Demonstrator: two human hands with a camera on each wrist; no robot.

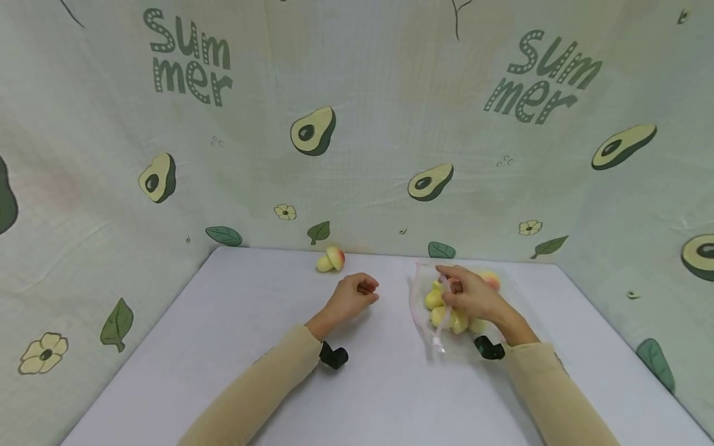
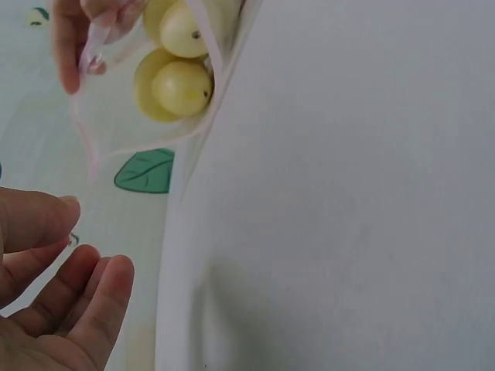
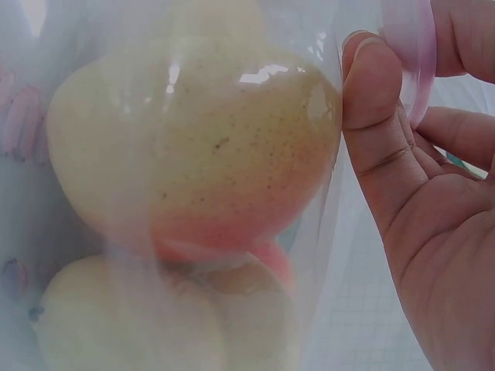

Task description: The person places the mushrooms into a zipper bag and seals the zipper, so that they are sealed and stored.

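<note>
Bag [image 1: 446,310], clear, pink-edged, fruit-filled

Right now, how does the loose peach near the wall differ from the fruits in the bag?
The loose peach lies bare and untouched on the table; the bagged fruits sit inside a clear bag whose rim the right hand pinches. Both are yellowish with a pink blush.

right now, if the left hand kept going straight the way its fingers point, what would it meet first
Probably the clear bag of yellow fruit that the right hand pinches. The left hand holds nothing and its fingers point right across bare table toward it. Depth is hard to judge.
</note>
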